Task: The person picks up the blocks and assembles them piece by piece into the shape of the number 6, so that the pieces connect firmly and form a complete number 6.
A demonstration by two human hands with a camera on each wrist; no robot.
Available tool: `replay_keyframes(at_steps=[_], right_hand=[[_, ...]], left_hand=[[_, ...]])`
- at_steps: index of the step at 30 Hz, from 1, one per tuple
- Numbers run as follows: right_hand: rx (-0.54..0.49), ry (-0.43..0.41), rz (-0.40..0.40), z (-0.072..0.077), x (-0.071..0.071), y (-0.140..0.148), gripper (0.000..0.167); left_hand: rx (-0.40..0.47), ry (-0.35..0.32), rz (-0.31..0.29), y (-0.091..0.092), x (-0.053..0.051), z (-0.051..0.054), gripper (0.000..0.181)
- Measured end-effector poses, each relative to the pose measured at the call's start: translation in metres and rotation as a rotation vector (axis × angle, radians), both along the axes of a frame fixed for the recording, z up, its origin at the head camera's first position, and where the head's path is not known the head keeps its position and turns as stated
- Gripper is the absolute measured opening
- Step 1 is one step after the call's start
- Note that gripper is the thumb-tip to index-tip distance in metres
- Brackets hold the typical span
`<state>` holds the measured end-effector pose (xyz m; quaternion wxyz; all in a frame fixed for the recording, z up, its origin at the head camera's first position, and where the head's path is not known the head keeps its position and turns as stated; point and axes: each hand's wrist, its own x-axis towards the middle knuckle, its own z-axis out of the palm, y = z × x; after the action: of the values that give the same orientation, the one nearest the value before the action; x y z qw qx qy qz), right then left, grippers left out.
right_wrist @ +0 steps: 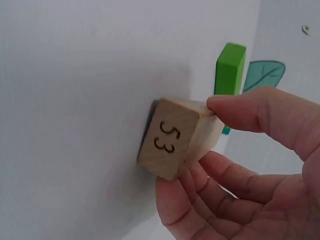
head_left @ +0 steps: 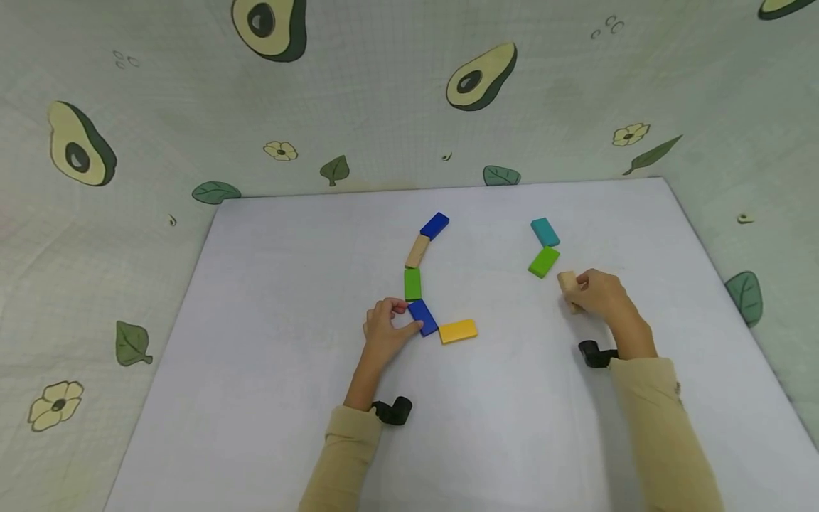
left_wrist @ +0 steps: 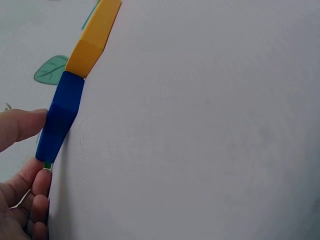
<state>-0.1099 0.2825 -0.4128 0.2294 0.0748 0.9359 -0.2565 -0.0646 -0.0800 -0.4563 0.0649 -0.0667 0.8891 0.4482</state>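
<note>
My left hand (head_left: pixel 384 331) pinches the lower blue block (head_left: pixel 423 318) with thumb and index finger; the block (left_wrist: pixel 62 112) lies flat on the table. Its upper end meets a green block (head_left: pixel 412 284), and its lower end meets a yellow block (head_left: pixel 457 331). On the right, my right hand (head_left: pixel 603 293) grips a plain wooden block (head_left: pixel 566 286) between thumb and fingers. The number 53 is engraved on the end of this wooden block (right_wrist: pixel 170 137), which looks tilted. Just beyond it lies another green block (head_left: pixel 544 262), touching a teal block (head_left: pixel 545 232).
Above the middle green block, a second wooden block (head_left: pixel 418 252) and a second blue block (head_left: pixel 435 225) carry on the curved row. A white table (head_left: pixel 288 284) lies under everything. Avocado-print cloth (head_left: pixel 384 107) hangs behind it. Black wrist cameras (head_left: pixel 394 411) sit at both cuffs.
</note>
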Motion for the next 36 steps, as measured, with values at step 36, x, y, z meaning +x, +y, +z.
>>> replay_keyframes(at_steps=[36], right_hand=[[-0.211,0.114,-0.026,-0.018,0.01,-0.127,0.064]], left_hand=[[0.022,-0.004,-0.001,-0.001,0.0,0.0,0.04]])
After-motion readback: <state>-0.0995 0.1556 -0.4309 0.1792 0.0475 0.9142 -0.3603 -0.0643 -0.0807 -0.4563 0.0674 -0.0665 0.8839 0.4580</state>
